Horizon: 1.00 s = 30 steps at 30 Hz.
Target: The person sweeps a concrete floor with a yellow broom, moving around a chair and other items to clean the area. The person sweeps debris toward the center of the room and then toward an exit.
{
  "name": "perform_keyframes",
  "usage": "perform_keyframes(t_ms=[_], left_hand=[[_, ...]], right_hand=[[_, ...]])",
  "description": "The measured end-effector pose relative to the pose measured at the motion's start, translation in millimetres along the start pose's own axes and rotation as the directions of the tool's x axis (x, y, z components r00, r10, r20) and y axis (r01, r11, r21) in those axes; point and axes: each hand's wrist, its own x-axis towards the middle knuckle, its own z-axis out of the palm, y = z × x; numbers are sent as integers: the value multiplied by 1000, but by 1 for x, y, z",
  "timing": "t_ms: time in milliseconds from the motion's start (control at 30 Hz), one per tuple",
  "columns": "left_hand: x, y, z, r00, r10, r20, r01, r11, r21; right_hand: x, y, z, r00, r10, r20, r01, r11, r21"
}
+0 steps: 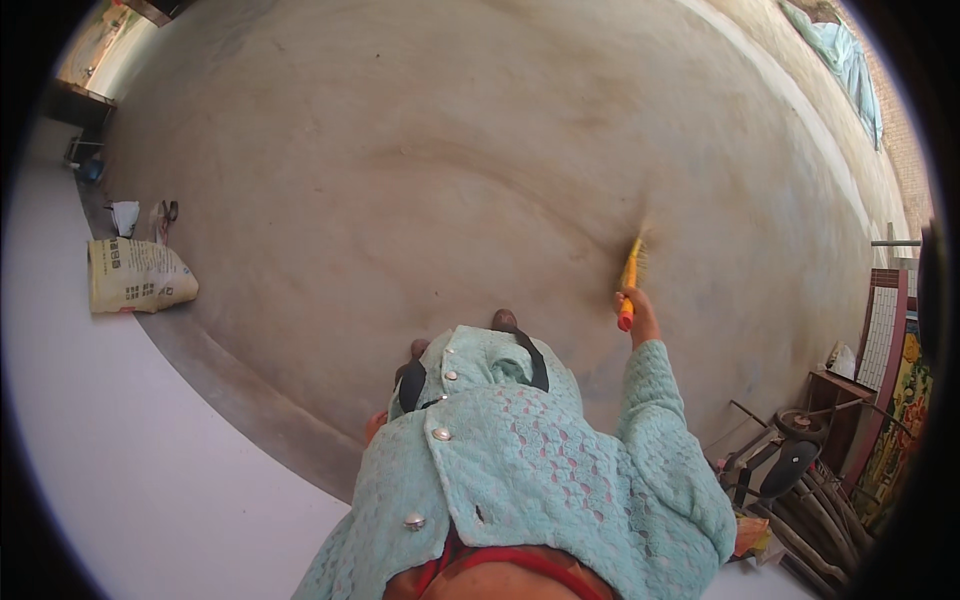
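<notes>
Out to the right of my body, my right hand (640,308) is closed round the handle of a yellow hand brush (631,268) with a red-orange handle end. The bristles point away from me, down at the dusty concrete floor (450,230), and look slightly blurred. Whether they touch the floor is hard to tell. A curved streak of darker dust runs over the floor to the left of the brush. Of my left hand (375,424) just a sliver shows beside my left leg; its fingers are hidden behind my pale green knitted jacket (530,440).
On the left, a printed sack (140,276) lies by a white wall (150,430), with a small white container (125,217) beyond it. At the lower right stand a wheeled metal frame (790,450) and several wooden poles (822,520). Light blue sheeting (850,75) hangs at the far right.
</notes>
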Motion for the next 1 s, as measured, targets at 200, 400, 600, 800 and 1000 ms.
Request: perform_keyframes(t_ms=[200, 400, 600, 800, 1000], left_hand=[[-18, -13, 0, 998, -30, -48, 32, 999, 42], [-17, -12, 1, 999, -13, -37, 18, 994, 112], [7, -7, 5, 1000, 10, -14, -8, 987, 161], [25, 13, 6, 1000, 27, 8, -28, 982, 187], [24, 22, 3, 999, 21, -31, -15, 980, 199]], right_hand=[[9, 94, 155, 979, 84, 187, 8, 897, -442], [-13, 94, 242, 853, 165, 496, 9, 944, -330], [-62, 56, 215, 823, 52, 566, 202, 904, -376], [-109, 33, 107, 908, -306, 287, 413, 767, -490], [-100, -14, 24, 880, -474, 4, 397, 732, -553]])
